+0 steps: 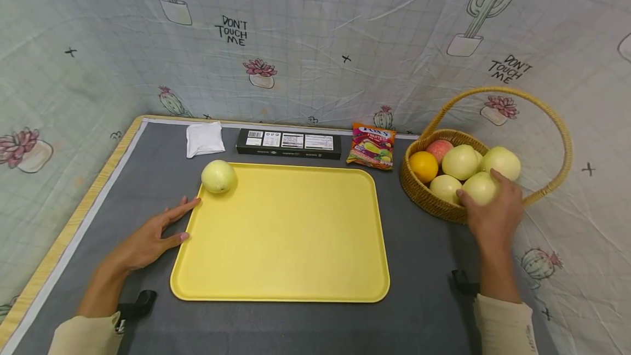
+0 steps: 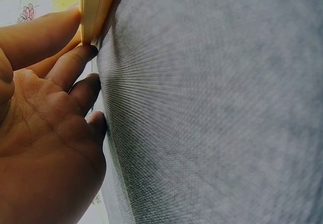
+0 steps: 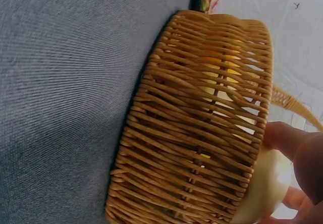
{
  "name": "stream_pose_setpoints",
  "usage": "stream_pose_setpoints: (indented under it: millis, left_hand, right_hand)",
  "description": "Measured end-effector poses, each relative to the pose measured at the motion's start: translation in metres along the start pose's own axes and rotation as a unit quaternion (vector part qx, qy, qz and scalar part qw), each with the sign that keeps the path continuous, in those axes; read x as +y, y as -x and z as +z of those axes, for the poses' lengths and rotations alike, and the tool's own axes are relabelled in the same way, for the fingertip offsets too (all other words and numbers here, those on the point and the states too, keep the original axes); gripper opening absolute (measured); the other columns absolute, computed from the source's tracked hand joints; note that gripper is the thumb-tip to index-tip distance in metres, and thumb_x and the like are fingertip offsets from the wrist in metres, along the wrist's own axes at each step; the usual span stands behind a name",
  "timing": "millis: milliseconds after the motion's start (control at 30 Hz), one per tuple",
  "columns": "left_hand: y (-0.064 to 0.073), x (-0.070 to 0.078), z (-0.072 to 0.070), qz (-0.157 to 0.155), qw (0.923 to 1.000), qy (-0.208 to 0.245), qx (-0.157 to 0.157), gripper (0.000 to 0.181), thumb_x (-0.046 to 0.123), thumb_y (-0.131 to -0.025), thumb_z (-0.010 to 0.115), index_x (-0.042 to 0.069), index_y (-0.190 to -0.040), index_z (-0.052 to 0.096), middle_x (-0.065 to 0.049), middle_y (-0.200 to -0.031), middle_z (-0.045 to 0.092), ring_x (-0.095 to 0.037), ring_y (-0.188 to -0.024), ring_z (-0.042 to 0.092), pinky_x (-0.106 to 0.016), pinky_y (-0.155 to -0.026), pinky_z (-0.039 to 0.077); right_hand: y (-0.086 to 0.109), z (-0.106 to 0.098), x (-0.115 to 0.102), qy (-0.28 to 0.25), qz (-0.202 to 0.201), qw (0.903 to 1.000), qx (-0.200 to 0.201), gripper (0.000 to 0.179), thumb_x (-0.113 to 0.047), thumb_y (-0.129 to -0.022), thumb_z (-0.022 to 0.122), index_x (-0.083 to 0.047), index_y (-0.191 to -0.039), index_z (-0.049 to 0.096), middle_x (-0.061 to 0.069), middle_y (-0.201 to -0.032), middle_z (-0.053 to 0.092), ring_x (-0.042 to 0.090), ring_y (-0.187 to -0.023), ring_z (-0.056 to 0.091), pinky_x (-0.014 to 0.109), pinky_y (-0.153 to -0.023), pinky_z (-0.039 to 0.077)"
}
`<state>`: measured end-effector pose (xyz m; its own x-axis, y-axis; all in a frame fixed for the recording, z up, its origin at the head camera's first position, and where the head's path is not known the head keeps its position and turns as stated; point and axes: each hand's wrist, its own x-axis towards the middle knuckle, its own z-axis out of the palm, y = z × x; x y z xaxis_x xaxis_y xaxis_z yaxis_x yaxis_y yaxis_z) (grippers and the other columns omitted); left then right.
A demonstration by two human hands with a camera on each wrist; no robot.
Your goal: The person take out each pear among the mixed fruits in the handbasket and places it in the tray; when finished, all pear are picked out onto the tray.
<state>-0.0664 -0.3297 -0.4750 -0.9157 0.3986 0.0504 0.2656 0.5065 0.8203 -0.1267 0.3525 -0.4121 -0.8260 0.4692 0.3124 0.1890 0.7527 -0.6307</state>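
My right hand [image 1: 495,210] grips a pale green round fruit [image 1: 480,188] at the front right of a wicker basket [image 1: 434,201], thumb on one side and fingers on the other. In the right wrist view, the same fruit [image 3: 267,183] bulges above the woven rim beside the thumb. Around it in the basket lie several more pale fruits, an orange [image 1: 424,166] and a reddish fruit [image 1: 440,150]. My left hand [image 1: 148,240] rests with extended fingers at the left rim of a yellow tray [image 1: 291,234]. Another pale green fruit [image 1: 218,176] sits in the tray's back left corner.
Behind the tray lie a white folded packet [image 1: 205,139], a long black box [image 1: 288,144] and a red-orange candy bag [image 1: 372,147]. The basket's tall handle [image 1: 567,147] arches up on the right. A patterned cloth [image 1: 315,43] hangs behind the grey table [image 1: 419,267].
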Motion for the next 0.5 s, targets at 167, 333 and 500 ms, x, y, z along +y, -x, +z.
stream_pose_setpoints:
  millis: [167, 333, 500]
  left_hand:
    - [0.0005, 0.0003, 0.0003, -0.007, 1.0, 0.002, 0.0, 0.077, 0.005, -0.1, 0.071, 0.011, -0.167, 0.035, 0.024, -0.171, 0.026, 0.02, -0.153, 0.01, -0.005, -0.122, 0.002]
    - [0.0008, 0.0, -0.0001, -0.011, 0.9999, 0.0, 0.0, 0.076, 0.006, -0.1, 0.071, 0.012, -0.167, 0.036, 0.024, -0.171, 0.028, 0.02, -0.153, 0.011, -0.011, -0.128, 0.002]
    - [0.0005, 0.0, -0.0002, -0.01, 0.9999, 0.005, 0.001, 0.076, 0.005, -0.1, 0.071, 0.012, -0.167, 0.036, 0.024, -0.17, 0.028, 0.02, -0.153, 0.011, -0.021, -0.134, -0.003]
  right_hand:
    - [-0.0008, 0.0016, 0.003, 0.003, -0.001, 1.0, -0.007, 0.079, -0.022, -0.088, 0.085, -0.007, -0.157, 0.05, 0.034, -0.15, 0.05, 0.057, -0.137, 0.045, 0.071, -0.114, 0.033]
    - [-0.0017, 0.0036, 0.0045, -0.003, -0.001, 1.0, 0.0, 0.079, -0.022, -0.087, 0.086, -0.01, -0.157, 0.051, 0.033, -0.148, 0.051, 0.055, -0.136, 0.046, 0.07, -0.112, 0.034]
    - [-0.0005, 0.0035, 0.0016, -0.01, -0.005, 0.9999, 0.011, 0.079, -0.022, -0.086, 0.088, -0.013, -0.157, 0.053, 0.032, -0.148, 0.052, 0.053, -0.137, 0.046, 0.068, -0.113, 0.035]
